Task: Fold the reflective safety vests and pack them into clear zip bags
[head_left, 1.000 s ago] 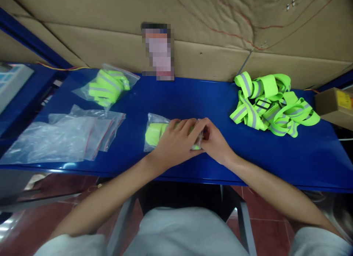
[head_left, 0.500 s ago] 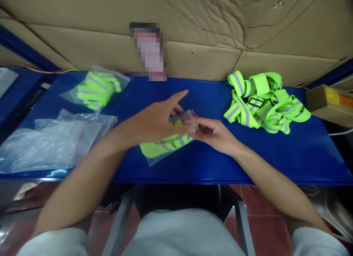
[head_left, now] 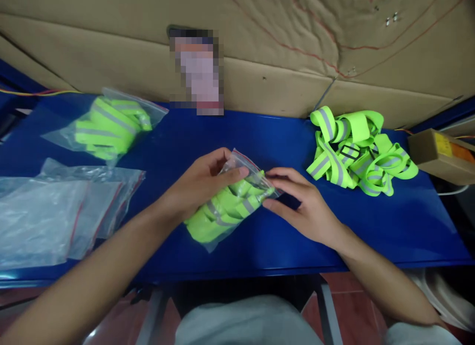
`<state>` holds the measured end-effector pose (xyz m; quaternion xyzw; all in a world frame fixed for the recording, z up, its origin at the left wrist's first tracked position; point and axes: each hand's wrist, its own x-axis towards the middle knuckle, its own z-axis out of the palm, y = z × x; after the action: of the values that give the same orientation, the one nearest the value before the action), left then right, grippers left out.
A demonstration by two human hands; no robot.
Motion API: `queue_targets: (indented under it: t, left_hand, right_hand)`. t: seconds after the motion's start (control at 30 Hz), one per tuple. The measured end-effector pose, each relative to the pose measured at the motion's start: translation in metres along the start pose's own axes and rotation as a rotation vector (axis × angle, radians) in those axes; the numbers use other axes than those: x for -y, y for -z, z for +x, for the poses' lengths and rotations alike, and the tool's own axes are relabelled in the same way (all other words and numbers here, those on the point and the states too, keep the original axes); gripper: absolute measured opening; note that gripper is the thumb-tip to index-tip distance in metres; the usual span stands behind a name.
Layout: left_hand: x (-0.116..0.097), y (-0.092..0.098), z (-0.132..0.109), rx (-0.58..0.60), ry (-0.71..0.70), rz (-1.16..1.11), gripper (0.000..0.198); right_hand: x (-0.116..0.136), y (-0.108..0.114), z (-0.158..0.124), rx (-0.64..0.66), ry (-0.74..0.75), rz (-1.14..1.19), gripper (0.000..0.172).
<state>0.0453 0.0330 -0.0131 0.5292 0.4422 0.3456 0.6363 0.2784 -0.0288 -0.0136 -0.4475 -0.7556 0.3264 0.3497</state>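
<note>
A clear zip bag (head_left: 226,211) with a folded neon-yellow reflective strap inside lies tilted at the front middle of the blue table. My left hand (head_left: 208,179) grips the bag's upper left side, thumb on top near the red zip line and the other fingers behind it. At the bag's right corner, my right hand (head_left: 302,201) pinches the plastic by the opening between thumb and fingers. Whether the zip is closed all along cannot be made out.
Loose neon reflective straps (head_left: 361,152) with black buckles lie heaped at the right, beside a cardboard box (head_left: 441,154). At the left are a filled zip bag (head_left: 111,124) and several flat zip bags (head_left: 48,216). A pixelated object (head_left: 202,73) stands against the cardboard wall (head_left: 111,48).
My left hand has come down from above the bag and taken hold of its upper left side. My right hand has shifted to the bag's right corner. The camera view has moved slightly.
</note>
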Motion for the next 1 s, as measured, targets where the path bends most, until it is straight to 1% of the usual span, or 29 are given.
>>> queue_targets:
  t: [0.03, 0.1, 0.17, 0.23, 0.3, 0.4, 0.5, 0.57, 0.63, 0.73, 0.77, 0.8, 0.87, 0.9, 0.93, 0.97, 1.0]
  left_hand:
    - [-0.001, -0.001, -0.002, 0.005, -0.016, 0.002, 0.033]
    - [-0.004, -0.003, -0.006, 0.022, -0.028, 0.004, 0.033]
    - [-0.007, -0.004, -0.008, 0.044, -0.002, 0.023, 0.034]
    - [-0.007, -0.004, -0.009, 0.073, 0.032, 0.072, 0.034]
    - [-0.004, -0.003, -0.007, 0.097, 0.028, 0.134, 0.035]
    - [0.005, -0.001, -0.004, 0.126, -0.030, 0.231, 0.036]
    - [0.010, -0.002, -0.002, 0.169, -0.051, 0.263, 0.035]
    - [0.011, -0.003, -0.002, 0.199, -0.021, 0.214, 0.033]
    - [0.009, -0.004, -0.002, 0.232, 0.029, 0.105, 0.030]
    - [0.008, -0.004, -0.002, 0.263, 0.134, -0.063, 0.029]
    - [0.008, -0.004, -0.001, 0.254, 0.155, -0.103, 0.028]
    - [0.007, -0.004, -0.001, 0.233, 0.161, -0.140, 0.026]
    - [0.006, -0.004, -0.001, 0.155, 0.134, -0.207, 0.026]
    - [0.005, -0.004, -0.002, 0.111, 0.112, -0.234, 0.027]
    - [0.004, -0.004, -0.002, 0.072, 0.090, -0.256, 0.029]
    - [0.003, -0.004, -0.003, 0.044, 0.073, -0.262, 0.031]
    - [0.001, -0.004, -0.003, 0.029, 0.063, -0.256, 0.032]
  right_hand:
    - [0.000, 0.000, 0.000, 0.021, -0.001, 0.009, 0.031]
    - [-0.001, -0.002, 0.001, 0.028, -0.025, 0.056, 0.036]
    - [-0.004, -0.005, 0.001, 0.005, -0.053, 0.103, 0.045]
    - [-0.006, -0.007, 0.002, 0.006, -0.054, 0.121, 0.049]
    - [-0.008, -0.008, 0.002, 0.045, -0.031, 0.085, 0.050]
    - [-0.008, -0.008, 0.002, 0.150, 0.023, -0.007, 0.053]
    - [-0.009, -0.008, 0.001, 0.227, 0.096, -0.043, 0.055]
    - [-0.010, -0.008, -0.001, 0.245, 0.130, -0.060, 0.053]
    - [-0.010, -0.007, -0.002, 0.264, 0.133, -0.045, 0.055]
    - [-0.006, -0.003, -0.002, 0.324, 0.033, 0.129, 0.066]
    - [-0.003, -0.001, -0.002, 0.313, -0.001, 0.183, 0.066]
    - [0.000, 0.000, -0.002, 0.265, -0.023, 0.199, 0.062]
    - [0.005, 0.001, -0.001, 0.060, -0.018, 0.115, 0.048]
    - [0.007, 0.001, 0.000, -0.046, -0.020, 0.067, 0.045]
    - [0.008, 0.000, 0.000, -0.114, -0.043, 0.054, 0.045]
    - [0.008, -0.002, 0.000, -0.137, -0.089, 0.088, 0.044]
    - [0.007, -0.003, 0.001, -0.121, -0.152, 0.162, 0.041]
